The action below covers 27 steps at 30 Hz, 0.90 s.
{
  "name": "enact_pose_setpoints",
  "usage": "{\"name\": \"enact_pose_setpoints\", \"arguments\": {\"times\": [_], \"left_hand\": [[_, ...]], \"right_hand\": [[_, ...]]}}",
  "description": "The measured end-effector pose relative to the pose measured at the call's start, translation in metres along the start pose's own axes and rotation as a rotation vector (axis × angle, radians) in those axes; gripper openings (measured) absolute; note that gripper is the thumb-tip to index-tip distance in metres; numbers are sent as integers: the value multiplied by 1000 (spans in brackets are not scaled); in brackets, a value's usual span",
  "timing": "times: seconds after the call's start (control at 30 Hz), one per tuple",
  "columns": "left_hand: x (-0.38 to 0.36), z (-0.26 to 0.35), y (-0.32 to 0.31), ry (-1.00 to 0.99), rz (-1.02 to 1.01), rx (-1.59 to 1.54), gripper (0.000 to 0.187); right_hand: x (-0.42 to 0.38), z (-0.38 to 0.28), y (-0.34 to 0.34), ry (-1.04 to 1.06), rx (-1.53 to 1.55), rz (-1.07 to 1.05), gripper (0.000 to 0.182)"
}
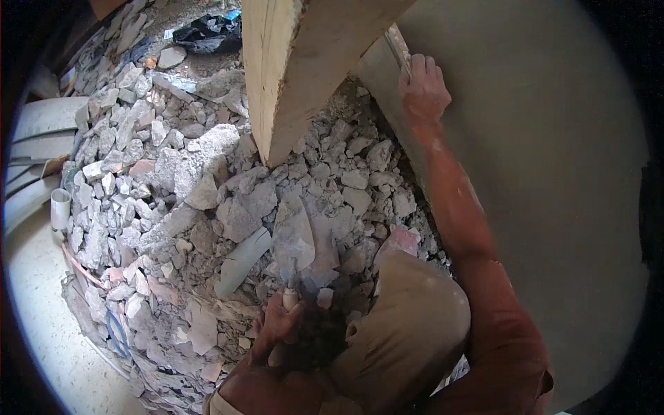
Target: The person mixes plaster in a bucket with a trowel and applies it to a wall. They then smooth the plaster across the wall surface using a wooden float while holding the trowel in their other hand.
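Note:
My left hand [277, 321] is closed around the wooden handle of a trowel [294, 232]. The trowel's grey, pointed blade reaches away from me, over the broken rubble [353, 176]. Up at the right, my right hand [424, 90] grips a narrow, flat tool [398, 47] seen nearly edge-on, held against the smooth grey plastered wall [539, 173]. Its kind I cannot tell. A bent knee in tan trousers [408, 318] sits between my two arms.
A thick wooden post [290, 76] slants down into the rubble. Left lie a short pipe [61, 209], pale curved boards [45, 135] and light flooring [41, 304]. A black plastic bag [207, 33] rests at the back. A broken pale tube piece [243, 263] lies near the trowel.

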<state>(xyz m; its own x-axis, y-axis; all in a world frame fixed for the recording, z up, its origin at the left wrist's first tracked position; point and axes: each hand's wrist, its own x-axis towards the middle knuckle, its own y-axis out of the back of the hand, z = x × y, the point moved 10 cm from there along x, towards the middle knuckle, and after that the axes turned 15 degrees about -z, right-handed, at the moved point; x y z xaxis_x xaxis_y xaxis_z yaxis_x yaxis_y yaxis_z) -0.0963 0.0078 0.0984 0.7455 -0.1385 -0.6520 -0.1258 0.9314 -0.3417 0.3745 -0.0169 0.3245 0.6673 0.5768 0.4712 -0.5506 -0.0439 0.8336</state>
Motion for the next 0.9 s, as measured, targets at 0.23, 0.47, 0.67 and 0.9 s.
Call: {"name": "enact_pose_setpoints", "arguments": {"times": [0.23,0.47,0.67,0.9], "left_hand": [[9,-7,-3,-74,-74,62,31],[5,-8,-2,-76,-31,-7,43],[1,4,3,-73,12,28,30],[2,-1,3,-80,8,-8,32]], "right_hand": [[10,-24,-73,181,87,-271,20],[24,-39,-116,178,57,-309,17],[35,-31,-87,88,49,-340,20],[53,-7,-38,64,-22,-221,10]]}}
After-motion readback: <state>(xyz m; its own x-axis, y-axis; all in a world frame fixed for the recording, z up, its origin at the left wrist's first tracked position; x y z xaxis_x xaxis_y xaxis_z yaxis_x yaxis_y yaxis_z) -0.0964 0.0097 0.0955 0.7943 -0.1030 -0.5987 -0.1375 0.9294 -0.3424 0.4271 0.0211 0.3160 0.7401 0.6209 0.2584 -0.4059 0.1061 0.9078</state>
